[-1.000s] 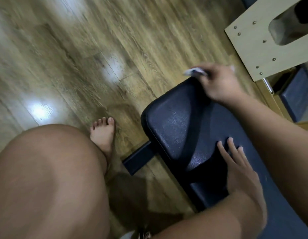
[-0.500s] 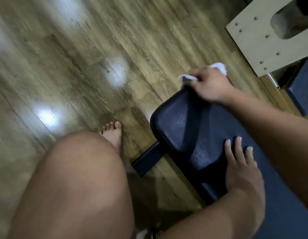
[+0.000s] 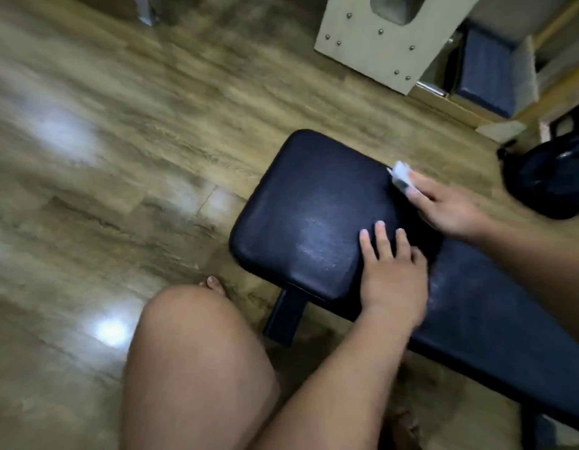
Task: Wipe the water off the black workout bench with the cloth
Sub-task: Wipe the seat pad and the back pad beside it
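Note:
The black workout bench (image 3: pixel 301 203) runs from the middle of the view down to the right, its padded end toward the wooden floor. My right hand (image 3: pixel 450 206) lies on the pad's far right edge with a small white cloth (image 3: pixel 401 174) under its fingertips. My left hand (image 3: pixel 392 274) rests flat on the pad, fingers spread, holding nothing. A wet sheen shows on the pad just left of my left hand.
My bare knee (image 3: pixel 197 362) and toes (image 3: pixel 213 282) are beside the bench leg (image 3: pixel 283 316). A beige wooden box with rivets (image 3: pixel 375 40) and a dark padded block (image 3: pixel 486 69) stand at the back right. A black bag (image 3: pixel 547 177) lies right of the bench.
My right hand with the cloth has drawn back from the pad's end along its far edge. The view has swung, showing the pad's whole end. My left hand stays flat on the pad.

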`<state>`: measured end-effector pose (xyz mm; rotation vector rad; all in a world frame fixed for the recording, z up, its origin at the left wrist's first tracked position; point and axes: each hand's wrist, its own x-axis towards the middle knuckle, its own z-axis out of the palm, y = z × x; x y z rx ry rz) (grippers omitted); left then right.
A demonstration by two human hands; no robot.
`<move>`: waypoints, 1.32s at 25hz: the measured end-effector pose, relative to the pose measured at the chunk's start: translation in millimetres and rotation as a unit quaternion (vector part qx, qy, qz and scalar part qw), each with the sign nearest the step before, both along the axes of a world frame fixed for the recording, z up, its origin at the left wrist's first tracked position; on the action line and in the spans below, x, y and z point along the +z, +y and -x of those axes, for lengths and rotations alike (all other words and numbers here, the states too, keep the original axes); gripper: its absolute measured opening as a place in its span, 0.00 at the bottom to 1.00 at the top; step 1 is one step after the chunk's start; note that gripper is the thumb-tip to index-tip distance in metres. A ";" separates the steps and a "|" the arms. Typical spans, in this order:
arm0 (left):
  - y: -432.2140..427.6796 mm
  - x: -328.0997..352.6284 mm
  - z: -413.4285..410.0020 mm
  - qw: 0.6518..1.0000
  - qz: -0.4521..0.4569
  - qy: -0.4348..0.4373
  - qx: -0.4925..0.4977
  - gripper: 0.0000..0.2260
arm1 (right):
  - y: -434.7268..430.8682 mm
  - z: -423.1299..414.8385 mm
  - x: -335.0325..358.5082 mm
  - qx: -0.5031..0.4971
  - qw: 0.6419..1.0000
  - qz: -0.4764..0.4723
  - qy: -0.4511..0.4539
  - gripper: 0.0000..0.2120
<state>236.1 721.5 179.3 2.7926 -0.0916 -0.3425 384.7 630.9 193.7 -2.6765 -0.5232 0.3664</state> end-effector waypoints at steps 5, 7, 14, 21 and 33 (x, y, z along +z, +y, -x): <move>-9.8 2.7 1.5 0.999 0.001 0.026 -0.031 0.30 | -205.4 99.4 4.9 -0.187 0.975 0.118 -0.014 0.25; -17.4 10.3 -2.7 0.999 0.033 0.027 -0.015 0.30 | -215.0 115.8 0.7 -0.247 0.965 0.089 -0.015 0.24; -47.9 2.7 25.9 0.999 -0.014 0.006 -0.049 0.30 | -121.0 193.4 -22.7 -0.010 0.999 -0.034 -0.031 0.21; -57.0 13.8 19.7 0.996 -0.062 0.056 -0.011 0.28 | -307.9 194.2 -18.8 -0.241 0.966 0.090 -0.030 0.22; -183.6 51.3 0.2 0.971 -0.189 0.009 -0.148 0.20 | -333.7 223.7 -28.5 -0.119 0.981 -0.020 -0.151 0.19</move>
